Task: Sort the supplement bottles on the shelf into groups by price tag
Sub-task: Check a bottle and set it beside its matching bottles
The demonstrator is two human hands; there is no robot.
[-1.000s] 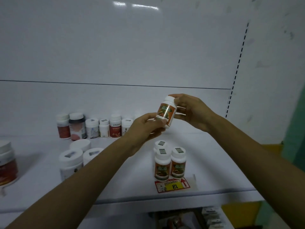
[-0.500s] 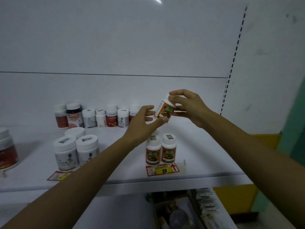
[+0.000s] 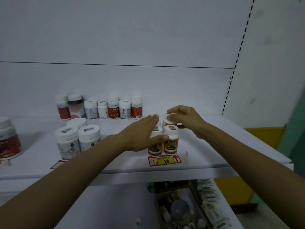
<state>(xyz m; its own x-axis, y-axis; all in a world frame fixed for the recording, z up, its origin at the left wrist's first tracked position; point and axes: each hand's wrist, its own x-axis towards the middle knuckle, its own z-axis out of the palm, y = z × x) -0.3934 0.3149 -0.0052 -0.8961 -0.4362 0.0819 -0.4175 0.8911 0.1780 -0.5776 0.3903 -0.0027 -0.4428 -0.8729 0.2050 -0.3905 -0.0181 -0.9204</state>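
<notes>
On the white shelf (image 3: 206, 146), my right hand (image 3: 184, 119) grips the cap of an orange-labelled bottle (image 3: 166, 121) set down behind two matching bottles. Those two (image 3: 171, 142) stand at the front above a red and yellow price tag reading 88 (image 3: 165, 160). My left hand (image 3: 142, 135) lies flat against the left side of this group, fingers straight, thumb on the front-left bottle (image 3: 154, 148). It holds nothing.
A row of several mixed bottles (image 3: 113, 107) lines the back wall. Three wide white jars (image 3: 77, 139) stand left of centre over another tag (image 3: 57, 164). A large red-labelled jar (image 3: 8, 139) sits far left. A box of goods (image 3: 186, 207) lies below the shelf.
My right hand has lowered the orange-labelled bottle from mid-air onto the shelf behind the two matching ones. My left hand let go of it and moved down beside the group.
</notes>
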